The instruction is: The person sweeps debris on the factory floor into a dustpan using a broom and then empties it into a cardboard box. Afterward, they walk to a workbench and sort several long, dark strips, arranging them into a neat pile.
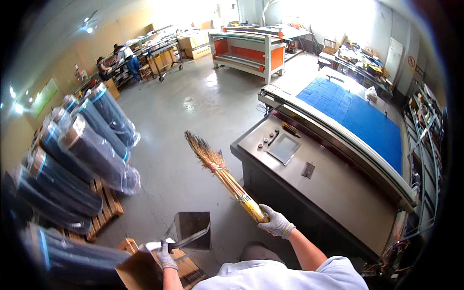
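Observation:
My right hand [276, 221], in a grey knit glove, is closed round the yellow-wrapped handle of a straw broom [227, 181]. The broom is raised and slants up to the left, its bristles above the floor. Low on the left, my gloved left hand [166, 256] is closed on the grey handle of a dark dustpan [189, 224]. An open cardboard box [137, 270] lies just beside and below that hand. A small white piece [153, 245] shows next to the fingers; what it is I cannot make out.
Plastic-wrapped dark rolls [92, 150] lean on a wooden pallet [108, 205] at the left. A metal-topped table [333, 193] with small tools stands right, beside a long machine bed with blue material [353, 116]. An orange and white machine [249, 53] and two people [128, 58] are farther back.

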Tool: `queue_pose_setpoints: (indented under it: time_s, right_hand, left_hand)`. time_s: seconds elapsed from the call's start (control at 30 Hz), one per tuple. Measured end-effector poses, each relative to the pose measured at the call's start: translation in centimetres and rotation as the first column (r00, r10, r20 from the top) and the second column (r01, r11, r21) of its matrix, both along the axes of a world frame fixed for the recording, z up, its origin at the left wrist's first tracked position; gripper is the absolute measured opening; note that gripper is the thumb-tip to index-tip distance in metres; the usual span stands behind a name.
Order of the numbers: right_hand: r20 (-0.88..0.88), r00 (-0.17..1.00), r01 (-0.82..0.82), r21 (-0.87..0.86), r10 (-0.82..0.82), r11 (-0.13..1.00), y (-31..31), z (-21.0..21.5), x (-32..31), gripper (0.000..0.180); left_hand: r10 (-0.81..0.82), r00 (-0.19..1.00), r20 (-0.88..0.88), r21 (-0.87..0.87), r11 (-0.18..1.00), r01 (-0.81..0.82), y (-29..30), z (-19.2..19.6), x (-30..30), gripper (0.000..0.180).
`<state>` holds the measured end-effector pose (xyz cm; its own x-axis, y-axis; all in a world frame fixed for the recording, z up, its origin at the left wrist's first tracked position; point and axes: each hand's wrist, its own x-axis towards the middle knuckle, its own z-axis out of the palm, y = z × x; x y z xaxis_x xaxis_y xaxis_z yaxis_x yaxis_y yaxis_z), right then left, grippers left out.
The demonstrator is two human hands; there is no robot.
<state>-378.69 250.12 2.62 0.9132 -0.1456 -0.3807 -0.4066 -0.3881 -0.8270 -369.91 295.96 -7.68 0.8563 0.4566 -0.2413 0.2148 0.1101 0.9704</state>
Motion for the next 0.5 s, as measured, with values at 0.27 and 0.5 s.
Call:
queue_pose_setpoints:
  time_s: [0.27, 0.5]
  right_hand:
    - [0.091, 0.996, 0.037, -0.146, -0.023, 0.989, -3.4, -1.8, 27.8, 0.081]
    - [-0.011, 0.999, 0.034, -0.075, -0.035, 0.997, -2.7, -2.5, 55.8, 0.08]
  left_hand:
    - [0.261, 0.964, -0.052, 0.016, 0.965, -0.261, 5.7, -5.2, 25.3, 0.036]
    - [0.381, 0.922, 0.063, -0.104, 0.922, -0.374, 8.9, -2.8, 45.2, 0.03]
